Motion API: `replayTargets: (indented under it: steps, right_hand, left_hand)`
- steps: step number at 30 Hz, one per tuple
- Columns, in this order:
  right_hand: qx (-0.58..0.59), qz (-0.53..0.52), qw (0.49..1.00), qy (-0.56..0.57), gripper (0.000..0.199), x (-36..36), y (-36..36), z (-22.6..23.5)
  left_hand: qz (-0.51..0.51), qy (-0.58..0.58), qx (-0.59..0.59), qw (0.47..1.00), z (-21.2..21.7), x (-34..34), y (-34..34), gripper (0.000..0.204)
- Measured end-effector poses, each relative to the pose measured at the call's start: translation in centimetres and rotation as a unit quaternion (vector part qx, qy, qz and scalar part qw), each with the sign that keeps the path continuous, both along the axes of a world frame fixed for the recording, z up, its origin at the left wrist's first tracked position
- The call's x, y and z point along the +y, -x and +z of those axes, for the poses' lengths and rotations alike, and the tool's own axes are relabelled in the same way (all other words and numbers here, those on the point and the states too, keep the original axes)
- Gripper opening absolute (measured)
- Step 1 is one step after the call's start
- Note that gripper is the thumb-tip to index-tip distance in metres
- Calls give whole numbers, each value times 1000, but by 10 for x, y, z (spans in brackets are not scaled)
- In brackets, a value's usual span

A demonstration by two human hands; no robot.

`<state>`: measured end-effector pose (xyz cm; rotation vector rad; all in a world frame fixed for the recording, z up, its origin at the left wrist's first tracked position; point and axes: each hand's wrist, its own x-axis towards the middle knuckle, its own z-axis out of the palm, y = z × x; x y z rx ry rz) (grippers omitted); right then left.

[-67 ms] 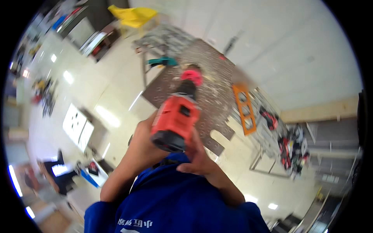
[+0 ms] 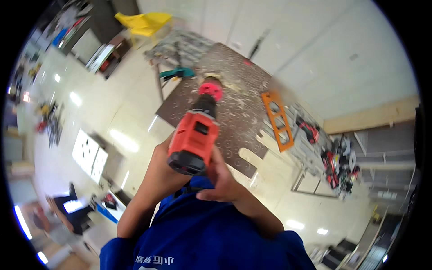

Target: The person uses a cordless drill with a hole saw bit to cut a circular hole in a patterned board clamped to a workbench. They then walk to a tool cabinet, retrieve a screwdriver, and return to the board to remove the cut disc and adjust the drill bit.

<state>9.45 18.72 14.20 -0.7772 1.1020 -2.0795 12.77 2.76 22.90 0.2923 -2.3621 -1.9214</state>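
Note:
A red and black cordless drill (image 2: 194, 141) is held in front of my body, pointing away from me. A round pink-red attachment, likely a hole saw (image 2: 210, 90), sits at its front, over the brown board (image 2: 231, 150). My left hand (image 2: 163, 165) wraps the drill from the left, with most of its fingers hidden behind the tool. On the other side my right hand (image 2: 221, 179) grips the drill, its thumb sticking out toward my body. Pale shavings and ring-shaped marks cover the board, and its near edge has rounded cut-outs. Whether the hole saw touches the board I cannot tell.
An orange template with holes (image 2: 277, 121) lies at the board's right. Beyond it are a red-black power tool (image 2: 308, 130) and a heap of tools (image 2: 339, 164). A teal clamp or tool (image 2: 177, 73) sits at the board's left edge. A yellow chair (image 2: 145, 23) stands far left.
The whole view has shifted slightly, so the board and surroundings appear a little farther left. Both hands stay on the drill, which also appears a little left and higher.

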Motion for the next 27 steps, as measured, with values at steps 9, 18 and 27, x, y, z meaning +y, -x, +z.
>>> replayTargets:
  steps: [9, 18, 27]
  right_hand:
    - [-20, -269, 963, -15, 50, 77, 26, -37]
    - [-125, -449, 876, -122, 48, 147, -1, -53]
    - [-181, -626, 683, -330, 37, 189, -127, -40]
  left_hand:
    - [-219, -14, -43, 975, -37, 111, 40, 61]
    - [-516, -42, -100, 850, -29, 99, 34, 67]
    - [-490, -155, -266, 816, -121, 23, 54, 46]
